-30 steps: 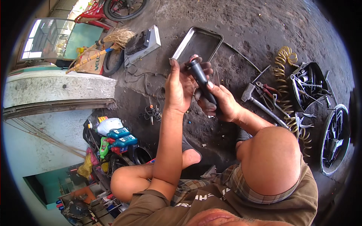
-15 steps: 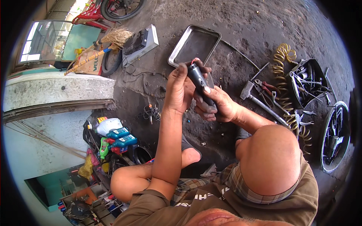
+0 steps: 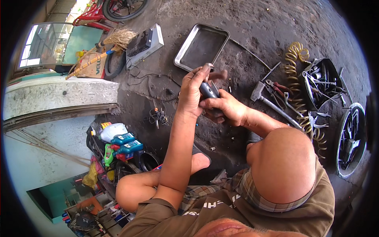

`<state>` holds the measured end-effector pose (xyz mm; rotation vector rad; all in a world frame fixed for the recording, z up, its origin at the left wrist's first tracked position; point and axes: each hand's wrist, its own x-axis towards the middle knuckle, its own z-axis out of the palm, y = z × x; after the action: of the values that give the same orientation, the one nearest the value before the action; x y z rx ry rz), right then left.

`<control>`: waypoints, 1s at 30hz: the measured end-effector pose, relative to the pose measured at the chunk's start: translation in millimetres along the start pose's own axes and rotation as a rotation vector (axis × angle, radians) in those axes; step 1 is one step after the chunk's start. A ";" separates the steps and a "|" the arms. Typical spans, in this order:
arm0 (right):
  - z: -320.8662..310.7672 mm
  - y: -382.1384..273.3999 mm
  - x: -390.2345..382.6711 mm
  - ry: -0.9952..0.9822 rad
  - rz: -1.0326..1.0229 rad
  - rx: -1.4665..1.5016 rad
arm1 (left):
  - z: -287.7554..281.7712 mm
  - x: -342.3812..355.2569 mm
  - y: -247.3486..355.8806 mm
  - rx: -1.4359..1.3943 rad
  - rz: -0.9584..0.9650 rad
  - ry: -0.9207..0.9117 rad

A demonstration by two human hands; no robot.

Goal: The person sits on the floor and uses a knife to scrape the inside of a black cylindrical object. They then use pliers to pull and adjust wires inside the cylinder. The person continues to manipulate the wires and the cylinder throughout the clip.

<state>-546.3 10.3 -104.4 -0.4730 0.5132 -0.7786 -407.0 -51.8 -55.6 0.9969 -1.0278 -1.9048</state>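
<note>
Both of my hands are around a black cylindrical tool (image 3: 210, 91) in the middle of the view. My left hand (image 3: 192, 87) grips its upper end, thumb across the top, hiding that end. My right hand (image 3: 231, 108) is closed round the lower part, just below and right of the left one. A shallow metal tray (image 3: 179, 53) lies on the floor beyond my hands. Right of them are a hammer (image 3: 258, 91), red-handled pliers (image 3: 277, 87) and a yellow coiled hose (image 3: 294, 53).
A black bin of tools (image 3: 318, 98) and an oval metal pan (image 3: 343, 166) of tools lie far right. Plastic bottles (image 3: 128, 146) cluster lower left beside tangled wires (image 3: 158, 116). A grey box (image 3: 144, 55), straw broom (image 3: 122, 37), tyre (image 3: 114, 69) and red bicycle (image 3: 90, 15) stand upper left.
My left thumb has moved across the top of the black tool, covering its reddish end, and my fingers have shifted round it. My right thumb has slid down toward my left hand.
</note>
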 end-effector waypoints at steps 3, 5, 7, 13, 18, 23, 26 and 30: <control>-0.1 2.2 -0.5 0.082 -0.050 -0.133 | 4.8 2.3 -7.4 0.114 0.101 0.135; -2.1 5.9 1.5 0.147 -0.102 -0.234 | 4.0 4.0 -9.8 0.110 0.113 0.141; -2.2 9.3 4.0 0.222 -0.156 -0.329 | 5.2 4.1 -11.3 0.105 0.121 0.152; -8.2 18.6 5.1 0.265 -0.200 -0.476 | 4.0 1.9 -27.1 0.082 0.134 0.236; -14.6 16.6 5.0 0.237 -0.183 -0.675 | 1.5 -0.6 -35.5 0.081 0.176 0.275; -44.9 22.9 24.6 0.186 -0.177 -0.604 | -17.6 7.8 -44.2 0.063 0.204 0.449; -67.0 44.6 25.8 0.301 -0.092 -0.730 | -43.2 7.1 -47.6 0.040 0.085 0.525; -86.9 68.3 25.8 0.465 -0.336 -1.232 | -47.6 6.3 -47.2 0.023 -0.024 0.476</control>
<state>-545.8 15.1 -217.7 -1.5620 1.3789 -0.8283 -379.3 -52.7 -117.0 1.3942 -0.7590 -1.5629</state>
